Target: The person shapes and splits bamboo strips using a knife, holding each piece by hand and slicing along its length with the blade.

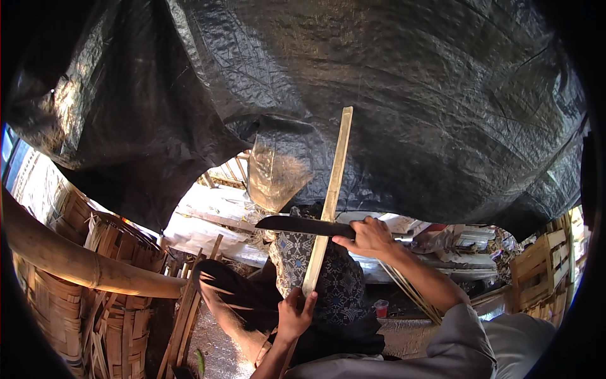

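A long pale bamboo strip [336,174] slants upward and away over my lap. My left hand [294,318] is closed round its near end. In my right hand [368,237] is a machete [293,224], its dark blade pointing left. The blade lies across the strip near its middle, on the upper side as seen from here; whether the edge has entered the bamboo cannot be made out. Under the strip, dark cloth with a pale pattern [338,287] covers part of my lap.
A black plastic sheet [410,95] hangs in front. At left, a thick bamboo pole [120,278] crosses before woven bamboo baskets [63,309]. Thin strips [410,294] lie under my right forearm, near a red cup [380,308]. A slatted crate [540,265] stands at right.
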Action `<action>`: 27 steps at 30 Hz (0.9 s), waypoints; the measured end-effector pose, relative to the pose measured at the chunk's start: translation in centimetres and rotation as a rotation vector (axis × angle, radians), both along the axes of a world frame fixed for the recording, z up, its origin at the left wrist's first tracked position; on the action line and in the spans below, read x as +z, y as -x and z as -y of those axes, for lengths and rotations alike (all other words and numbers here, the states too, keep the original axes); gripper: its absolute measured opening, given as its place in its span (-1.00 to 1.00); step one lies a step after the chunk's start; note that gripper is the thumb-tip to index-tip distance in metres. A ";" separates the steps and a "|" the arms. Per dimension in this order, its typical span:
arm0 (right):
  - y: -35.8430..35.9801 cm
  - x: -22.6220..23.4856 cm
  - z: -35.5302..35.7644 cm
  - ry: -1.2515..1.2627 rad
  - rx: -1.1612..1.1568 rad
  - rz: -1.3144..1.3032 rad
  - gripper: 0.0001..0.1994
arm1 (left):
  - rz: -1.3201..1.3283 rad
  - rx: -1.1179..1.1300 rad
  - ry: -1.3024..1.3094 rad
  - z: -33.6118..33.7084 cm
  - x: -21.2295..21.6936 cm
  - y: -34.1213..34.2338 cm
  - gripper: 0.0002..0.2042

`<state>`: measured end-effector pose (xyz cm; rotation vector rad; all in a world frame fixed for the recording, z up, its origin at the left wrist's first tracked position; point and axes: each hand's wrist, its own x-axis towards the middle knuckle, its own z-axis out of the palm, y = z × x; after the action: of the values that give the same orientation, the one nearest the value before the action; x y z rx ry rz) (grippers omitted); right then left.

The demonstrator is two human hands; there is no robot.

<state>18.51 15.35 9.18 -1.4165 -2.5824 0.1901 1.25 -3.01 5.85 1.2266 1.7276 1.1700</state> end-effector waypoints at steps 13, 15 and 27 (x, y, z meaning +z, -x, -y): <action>-0.8 0.7 -0.5 0.039 -0.080 -0.090 -0.24 | -0.069 -0.010 0.013 0.3 0.6 -0.1 -0.72; -0.1 0.9 0.1 0.061 -0.063 0.015 -0.26 | -0.092 -0.002 0.037 -0.1 0.2 0.1 -0.72; -0.8 -1.1 -2.6 -0.022 -0.008 -0.070 -0.22 | -0.184 0.002 0.001 -0.7 0.3 -0.3 -0.69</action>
<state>19.31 17.93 8.11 -1.3870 -2.5141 0.2055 1.55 -2.32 6.19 1.3692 1.8626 1.0852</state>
